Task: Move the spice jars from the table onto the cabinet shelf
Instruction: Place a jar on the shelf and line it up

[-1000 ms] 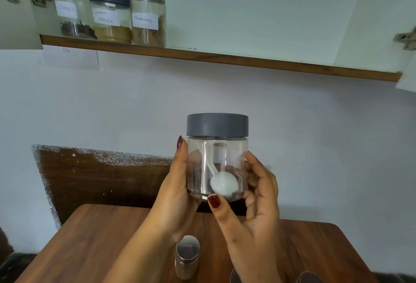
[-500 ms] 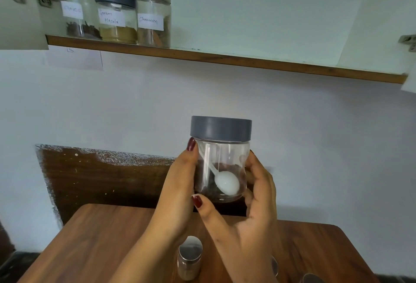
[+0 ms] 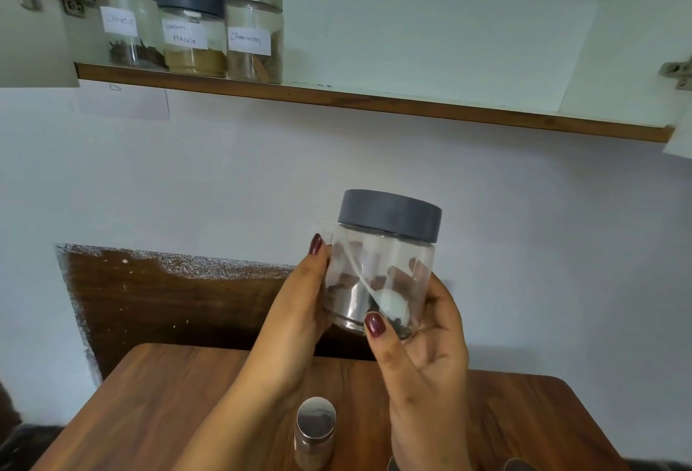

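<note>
Jar [image 3: 382, 276], lid uppermost, tilts slightly right between left hand [image 3: 299, 306] and right hand [image 3: 423, 350].

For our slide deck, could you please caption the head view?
The left hand and right hand hold a grey-lidded jar above the table; three jars stand on the shelf.

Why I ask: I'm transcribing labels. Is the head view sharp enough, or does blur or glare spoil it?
Head view: evenly lit; labels on the Cloves jar, Garam Masala jar and Cinnamon jar read, slightly soft; the held jar is smeared and streaked with reflections, no label legible.
</note>
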